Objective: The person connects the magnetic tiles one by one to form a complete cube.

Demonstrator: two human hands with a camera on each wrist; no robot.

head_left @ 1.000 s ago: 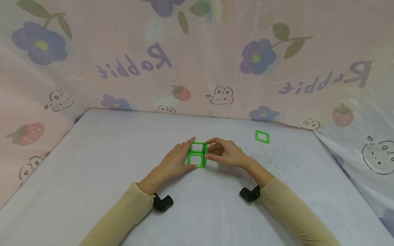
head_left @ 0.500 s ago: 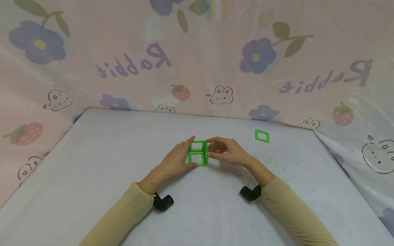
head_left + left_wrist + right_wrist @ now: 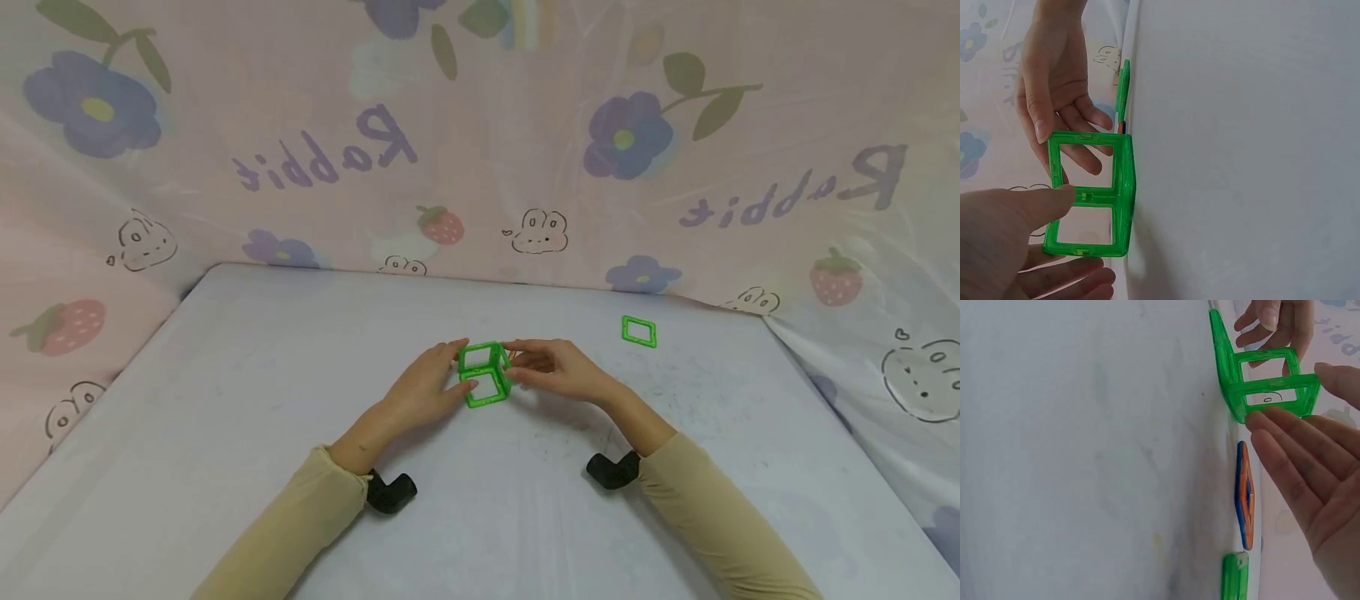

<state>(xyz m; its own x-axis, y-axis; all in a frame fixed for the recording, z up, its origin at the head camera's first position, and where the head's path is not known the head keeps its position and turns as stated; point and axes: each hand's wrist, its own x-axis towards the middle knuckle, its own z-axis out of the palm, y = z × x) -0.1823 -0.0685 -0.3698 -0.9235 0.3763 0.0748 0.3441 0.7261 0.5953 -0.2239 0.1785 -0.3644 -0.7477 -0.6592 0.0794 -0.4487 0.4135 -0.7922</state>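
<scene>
Several green square magnetic tile frames [image 3: 480, 372] are joined into a boxy shape at the middle of the table. My right hand [image 3: 566, 368] holds its right side. In the right wrist view its thumb meets one corner of the tile shape [image 3: 1266, 384] and its fingertips [image 3: 1257, 419] the opposite edge. My left hand [image 3: 420, 387] is at the left side, fingers fairly straight. Its thumb [image 3: 1057, 203] overlaps the frame in the left wrist view. In the right wrist view that thumb [image 3: 1269, 314] appears apart from the tiles.
A separate green square tile [image 3: 639, 332] lies at the back right of the white table [image 3: 315, 350]. The right wrist view shows an orange-and-blue tile [image 3: 1245, 495] and a green piece [image 3: 1235, 575] near the right hand. A printed curtain [image 3: 337, 217] hangs behind.
The joined tiles have turned slightly. My left thumb has moved from their near edge up over the left side, and the left hand has shifted a little left. The right hand stays beside them.
</scene>
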